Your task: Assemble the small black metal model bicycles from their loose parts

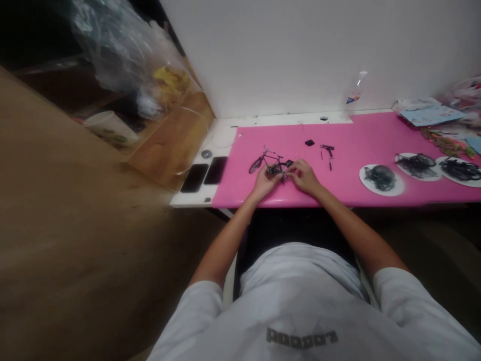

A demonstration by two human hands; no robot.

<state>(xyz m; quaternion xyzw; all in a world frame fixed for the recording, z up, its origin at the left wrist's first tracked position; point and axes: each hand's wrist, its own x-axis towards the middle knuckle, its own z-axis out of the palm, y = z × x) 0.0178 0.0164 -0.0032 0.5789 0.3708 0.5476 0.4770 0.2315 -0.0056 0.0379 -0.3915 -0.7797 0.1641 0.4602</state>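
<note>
A small black model bicycle [265, 161] stands on the pink mat [349, 193], its front wheel pointing left. My left hand [266, 181] is closed on the rear part of the bicycle. My right hand [305, 175] is closed too, fingers pinched at the bicycle's rear end, touching it. What the right fingers pinch is too small to make out. A small black part [309, 143] and a few thin tools [328, 150] lie on the mat just behind my hands.
Two dark phones [205, 174] lie on the white table edge at left, a round metal piece [206, 154] behind them. Three white plates [381, 179] with black parts sit at right. A plastic bottle [354, 90] stands by the wall. Papers clutter the far right.
</note>
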